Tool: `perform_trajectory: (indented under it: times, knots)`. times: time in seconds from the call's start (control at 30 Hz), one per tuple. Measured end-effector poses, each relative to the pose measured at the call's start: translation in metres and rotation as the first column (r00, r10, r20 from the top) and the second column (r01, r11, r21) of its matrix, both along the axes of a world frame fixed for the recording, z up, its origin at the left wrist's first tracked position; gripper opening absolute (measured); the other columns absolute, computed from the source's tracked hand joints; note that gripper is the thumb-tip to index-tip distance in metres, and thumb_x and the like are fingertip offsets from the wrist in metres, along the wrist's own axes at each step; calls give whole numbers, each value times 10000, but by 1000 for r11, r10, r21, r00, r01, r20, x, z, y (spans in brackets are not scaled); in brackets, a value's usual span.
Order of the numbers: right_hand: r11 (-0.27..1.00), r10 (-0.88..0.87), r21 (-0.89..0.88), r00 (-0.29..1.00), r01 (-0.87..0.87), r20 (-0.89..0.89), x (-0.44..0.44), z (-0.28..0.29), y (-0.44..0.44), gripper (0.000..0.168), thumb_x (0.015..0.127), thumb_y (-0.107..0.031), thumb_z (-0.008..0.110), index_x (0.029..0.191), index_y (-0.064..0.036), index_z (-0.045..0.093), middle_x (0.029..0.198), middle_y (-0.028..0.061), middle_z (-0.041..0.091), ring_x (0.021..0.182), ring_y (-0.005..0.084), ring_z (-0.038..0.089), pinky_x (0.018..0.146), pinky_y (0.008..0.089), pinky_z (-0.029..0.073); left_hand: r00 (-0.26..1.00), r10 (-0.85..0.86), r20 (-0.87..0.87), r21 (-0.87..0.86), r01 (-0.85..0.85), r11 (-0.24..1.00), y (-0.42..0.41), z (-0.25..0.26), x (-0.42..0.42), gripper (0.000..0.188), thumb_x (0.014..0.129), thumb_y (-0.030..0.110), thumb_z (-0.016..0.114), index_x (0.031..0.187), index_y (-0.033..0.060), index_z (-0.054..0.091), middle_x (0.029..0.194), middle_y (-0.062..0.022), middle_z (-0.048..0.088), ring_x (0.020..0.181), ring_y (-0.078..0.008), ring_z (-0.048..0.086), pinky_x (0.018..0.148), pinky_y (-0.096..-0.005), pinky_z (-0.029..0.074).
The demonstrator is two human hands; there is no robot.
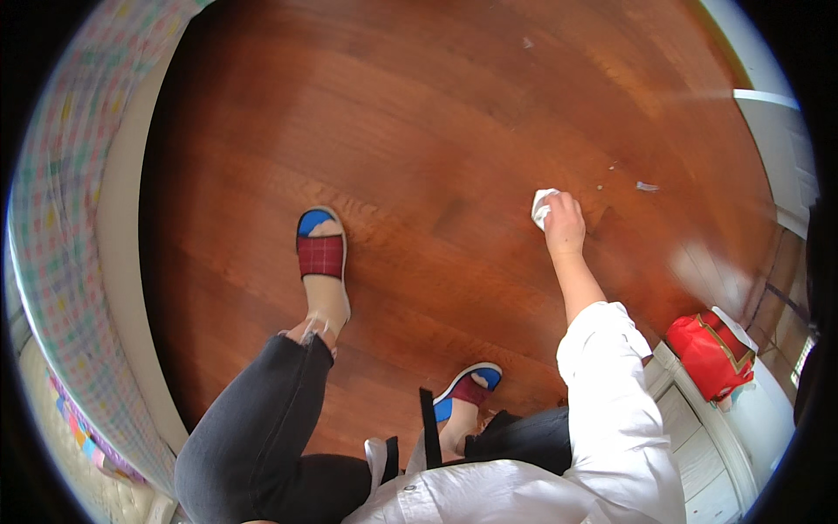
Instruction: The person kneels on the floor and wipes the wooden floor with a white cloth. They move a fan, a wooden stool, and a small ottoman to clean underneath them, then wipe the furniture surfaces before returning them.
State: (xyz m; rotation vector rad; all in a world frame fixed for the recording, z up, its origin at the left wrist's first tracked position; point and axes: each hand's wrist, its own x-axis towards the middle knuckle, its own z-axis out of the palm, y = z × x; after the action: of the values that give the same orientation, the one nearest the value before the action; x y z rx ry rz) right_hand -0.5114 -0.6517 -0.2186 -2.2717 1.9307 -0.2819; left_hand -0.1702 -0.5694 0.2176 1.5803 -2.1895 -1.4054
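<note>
My right hand [565, 219] is closed around a crumpled white tissue or cloth [543, 208], low over the brown wooden floor [419, 164]. To the right of the hand, a small whitish scrap [647, 187] and tiny pale crumbs [600, 188] lie on the boards. Another small pale bit [528, 43] is farther off. My left hand is out of view. Before me are my bent legs in dark trousers and my feet in slippers, one slipper [321, 245] at the left of centre and the other [468, 386] nearer to my body.
A bed edge with a checked cover [72, 164] runs along the left. At the lower right, a red bag [710, 357] sits on a white cabinet [704, 445]. White furniture or a door frame [782, 164] stands at the right edge, beside grey tiles.
</note>
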Motion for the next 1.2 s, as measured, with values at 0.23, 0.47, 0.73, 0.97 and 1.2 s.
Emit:
perform_trajectory:
  times: [0.23,0.47,0.73,0.97,1.2]
  knots:
    - [803,138,539,959,-255,249,56,75,7,147,725,-171,502,691,-95,623,796,130,621,789,319,583,658,378,476,999,-37,-14,-49,36,998,-7,4,-8,258,633,76,687,874,18,616,682,-31,571,474,-144,495,439,-266,392]
    - [810,504,288,858,-511,103,-1,19,74,128,727,-109,530,837,-153,577,883,33,517,825,219,522,690,346,476,995,-103,7,-45,104,994,-25,10,-15,225,656,65,674,868,15,615,664,-56,569,499,-178,532,463,-289,429]
    - [816,-522,242,849,524,-80,-70,29,-51,149,753,-52,481,884,-92,542,941,130,527,898,330,534,732,426,459,975,-211,64,-116,218,969,-69,-2,-23,205,703,116,637,897,52,633,665,-46,574,491,-169,521,448,-281,414]
    - [830,-511,261,860,492,4,-32,93,-62,202,690,-35,574,885,-59,523,900,134,515,857,330,541,726,424,458,876,-449,177,-56,464,884,-167,-65,-23,130,787,216,587,827,95,614,676,-77,591,588,-261,583,498,-329,470]
    - [769,-622,162,782,619,-39,-22,189,-107,146,674,-11,552,809,-64,540,877,135,529,837,345,549,684,426,462,809,-442,-388,-417,274,867,-259,-64,-62,185,821,220,548,911,75,618,772,-73,605,656,-256,600,564,-347,495]
